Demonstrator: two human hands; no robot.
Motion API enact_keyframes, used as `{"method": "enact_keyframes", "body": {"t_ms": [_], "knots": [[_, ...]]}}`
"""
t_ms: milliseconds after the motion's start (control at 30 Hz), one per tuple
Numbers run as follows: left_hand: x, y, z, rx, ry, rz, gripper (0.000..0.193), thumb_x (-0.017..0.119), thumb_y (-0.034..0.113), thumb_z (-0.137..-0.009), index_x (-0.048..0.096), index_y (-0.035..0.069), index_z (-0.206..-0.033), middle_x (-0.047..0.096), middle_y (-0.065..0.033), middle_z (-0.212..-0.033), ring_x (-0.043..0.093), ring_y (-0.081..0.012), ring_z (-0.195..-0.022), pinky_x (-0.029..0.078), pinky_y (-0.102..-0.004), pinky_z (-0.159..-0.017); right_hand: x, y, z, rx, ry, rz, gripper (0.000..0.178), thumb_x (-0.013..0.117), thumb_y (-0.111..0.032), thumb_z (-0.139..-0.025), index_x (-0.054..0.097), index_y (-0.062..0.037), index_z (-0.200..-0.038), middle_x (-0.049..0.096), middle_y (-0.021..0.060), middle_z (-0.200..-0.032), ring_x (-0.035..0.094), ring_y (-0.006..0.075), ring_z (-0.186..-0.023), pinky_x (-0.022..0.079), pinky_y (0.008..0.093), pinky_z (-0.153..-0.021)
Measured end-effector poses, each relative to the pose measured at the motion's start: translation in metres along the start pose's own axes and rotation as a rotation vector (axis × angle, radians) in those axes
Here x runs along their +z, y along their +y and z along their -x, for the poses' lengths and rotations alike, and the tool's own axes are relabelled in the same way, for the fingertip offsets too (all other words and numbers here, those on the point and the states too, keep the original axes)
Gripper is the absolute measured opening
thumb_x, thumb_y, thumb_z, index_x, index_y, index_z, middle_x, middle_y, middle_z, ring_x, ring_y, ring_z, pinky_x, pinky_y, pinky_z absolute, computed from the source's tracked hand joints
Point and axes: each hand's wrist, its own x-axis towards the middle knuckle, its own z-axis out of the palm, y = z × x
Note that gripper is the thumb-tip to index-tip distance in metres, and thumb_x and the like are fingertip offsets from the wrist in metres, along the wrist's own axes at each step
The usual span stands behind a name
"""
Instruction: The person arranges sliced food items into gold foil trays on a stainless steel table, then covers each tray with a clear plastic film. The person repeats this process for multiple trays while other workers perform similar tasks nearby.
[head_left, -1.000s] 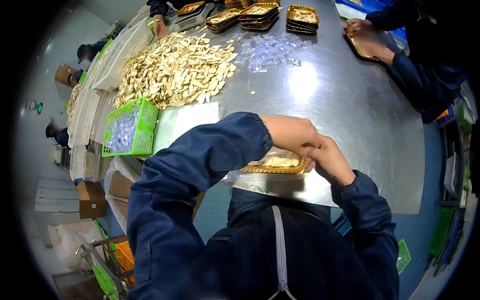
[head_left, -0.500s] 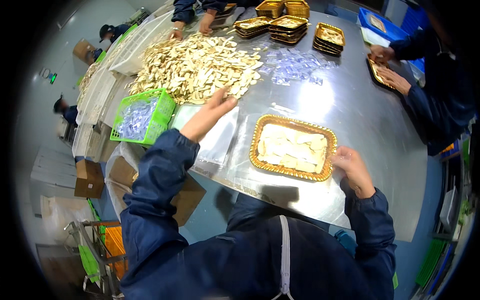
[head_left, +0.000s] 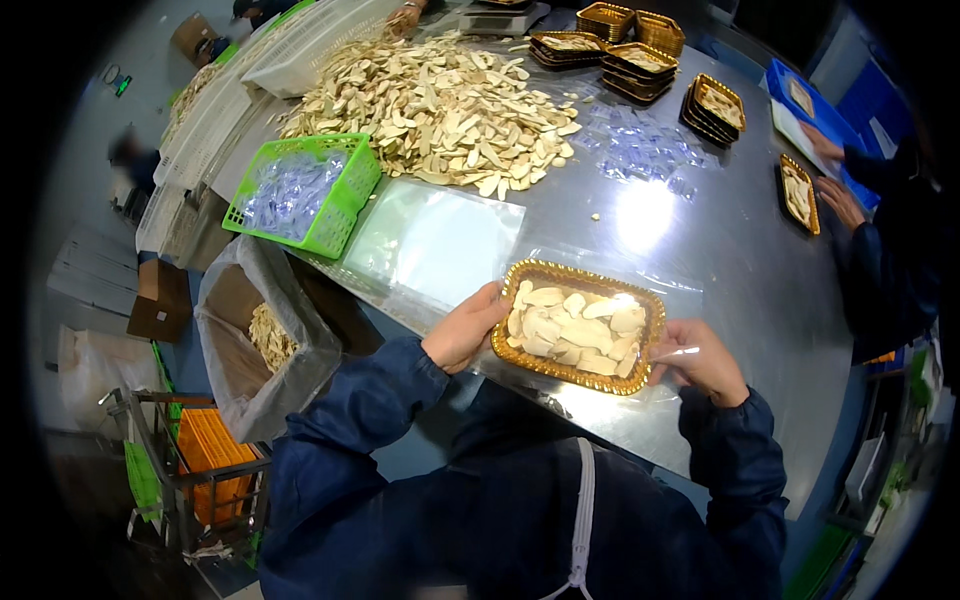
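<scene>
A gold-rimmed tray (head_left: 508, 348) of pale dried slices (head_left: 575, 330), apparently mushroom, is held at the table's near edge. My left hand (head_left: 468, 325) closes on its left end, thumb near the rim. On the opposite end, my right hand (head_left: 700, 357) grips the right rim, with a glint of clear film at its fingers. Clear plastic (head_left: 640, 277) shows behind the tray; whether it wraps the tray I cannot tell. Flat clear bags (head_left: 440, 240) lie left of the tray, beyond my left hand.
A large heap of slices (head_left: 430, 110) covers the far left, beside a green basket (head_left: 345, 205) of small clear packets. Loose packets (head_left: 650, 145) and stacked trays (head_left: 712, 108) lie farther back. A co-worker's hands (head_left: 838, 200) are near another tray (head_left: 798, 195). A lined box (head_left: 235, 365) stands below left.
My left hand has come from beside the heap to the tray's left end. The tray sits nearer me. At right, the co-worker's hands have left their tray, and the view has shifted.
</scene>
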Motion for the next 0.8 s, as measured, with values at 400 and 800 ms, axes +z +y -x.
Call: {"method": "enact_keyframes", "body": {"t_ms": [400,800], "knots": [[-0.033,-0.053,0.049,-0.019,-0.043,0.304,0.072,0.067,0.028,-0.092,0.030,0.001,-0.148,0.049,-0.0116,-0.142,0.050,-0.0221,-0.128,0.041,-0.0388,-0.109,0.023,0.021,-0.008,0.167,-0.199,-0.115,0.022,0.069,-0.013,-0.087,0.069,0.0028,-0.102,0.071,0.0096,-0.082,0.068,0.0156,-0.065,0.051,0.0245,-0.051],[-0.069,-0.063,0.086,0.029,0.297,0.119,0.043,0.055,0.018,-0.099,0.045,-0.003,-0.135,0.059,-0.0136,-0.127,0.059,-0.0237,-0.114,0.048,-0.0393,-0.099,0.069,-0.027,-0.061,-0.004,-0.197,0.031,0.019,0.067,-0.015,-0.089,0.065,0.0039,-0.085,0.068,0.0113,-0.071,0.068,0.0178,-0.060,0.056,0.0273,-0.058]]}}
